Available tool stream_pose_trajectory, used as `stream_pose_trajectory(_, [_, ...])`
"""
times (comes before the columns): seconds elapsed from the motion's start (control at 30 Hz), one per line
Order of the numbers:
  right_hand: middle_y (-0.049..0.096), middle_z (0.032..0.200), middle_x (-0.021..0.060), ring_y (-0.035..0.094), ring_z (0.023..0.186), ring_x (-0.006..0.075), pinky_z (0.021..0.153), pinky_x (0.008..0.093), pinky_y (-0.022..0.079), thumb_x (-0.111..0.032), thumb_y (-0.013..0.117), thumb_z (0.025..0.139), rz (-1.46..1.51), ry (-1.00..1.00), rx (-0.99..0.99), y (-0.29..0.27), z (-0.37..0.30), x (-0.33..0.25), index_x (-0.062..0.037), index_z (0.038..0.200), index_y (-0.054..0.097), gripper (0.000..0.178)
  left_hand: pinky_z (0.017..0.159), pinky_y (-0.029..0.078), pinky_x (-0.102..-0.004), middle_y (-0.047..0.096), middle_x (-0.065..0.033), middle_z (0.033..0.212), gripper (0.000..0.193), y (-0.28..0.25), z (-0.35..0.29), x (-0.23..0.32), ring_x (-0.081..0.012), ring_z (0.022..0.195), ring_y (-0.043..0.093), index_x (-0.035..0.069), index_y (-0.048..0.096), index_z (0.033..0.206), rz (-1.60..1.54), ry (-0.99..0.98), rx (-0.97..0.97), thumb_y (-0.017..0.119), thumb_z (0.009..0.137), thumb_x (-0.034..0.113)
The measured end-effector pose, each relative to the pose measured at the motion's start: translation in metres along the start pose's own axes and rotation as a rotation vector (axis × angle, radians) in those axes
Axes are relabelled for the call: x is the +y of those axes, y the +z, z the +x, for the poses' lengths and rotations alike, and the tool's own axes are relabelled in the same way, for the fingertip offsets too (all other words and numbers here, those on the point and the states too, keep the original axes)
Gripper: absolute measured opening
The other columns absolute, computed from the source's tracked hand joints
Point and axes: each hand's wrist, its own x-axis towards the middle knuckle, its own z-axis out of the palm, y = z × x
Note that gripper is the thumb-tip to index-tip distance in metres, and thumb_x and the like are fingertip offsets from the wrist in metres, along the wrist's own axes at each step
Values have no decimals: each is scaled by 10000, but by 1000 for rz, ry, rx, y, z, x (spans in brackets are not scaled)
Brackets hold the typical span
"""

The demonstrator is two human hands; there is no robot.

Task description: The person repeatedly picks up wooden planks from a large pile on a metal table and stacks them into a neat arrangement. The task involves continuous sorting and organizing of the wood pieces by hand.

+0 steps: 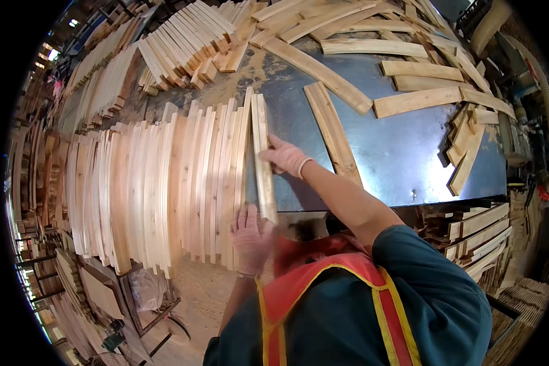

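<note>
A pale wooden slat (261,155) stands on edge at the right end of a long row of similar slats (165,189), slightly apart from its neighbour. My right hand (285,157), in a pinkish work glove, closes on that slat's right side around mid-length; some fingertips are hidden. Near its lower end, my left hand (252,241), gloved too and a little blurred, rests against the near ends of the row. The left fingers are stretched out and the thumb is apart, beside the slat's end.
A single board (333,131) lies on the metal tabletop (396,146) to the right. Curved boards (372,46) are heaped at the far right, and more slats (186,39) lie stacked at the far left. Below the table's right edge is another board stack (479,232).
</note>
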Motion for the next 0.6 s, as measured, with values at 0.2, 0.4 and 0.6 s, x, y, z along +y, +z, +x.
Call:
stream_pose_trajectory(0.2, [662, 1224, 206, 636, 1128, 392, 1009, 482, 512, -411, 769, 829, -835, -443, 533, -27, -76, 15, -87, 1342, 572, 638, 1272, 208, -577, 340, -160, 1656, 989, 18, -1, -38, -409, 1558, 258, 98, 405, 1619, 186, -132, -245, 797, 793, 475])
stream_pose_trajectory(0.4, [613, 1259, 236, 608, 1191, 433, 1000, 506, 524, -391, 856, 716, -951, 106, 559, -47, -127, 50, -118, 1453, 441, 889, 1271, 235, -563, 373, -170, 1638, 917, 7, 21, -27, -414, 1550, 287, 85, 441, 1593, 174, -119, -270, 781, 842, 487])
stream_pose_trajectory(0.6, [640, 1241, 296, 620, 1225, 445, 1074, 487, 506, -449, 804, 803, -603, -24, 175, 17, -84, 58, -107, 1527, 468, 868, 1240, 294, -573, 432, -194, 1596, 864, 27, 36, -1, -438, 1503, 362, 76, 468, 1558, 104, -71, -118, 756, 883, 530])
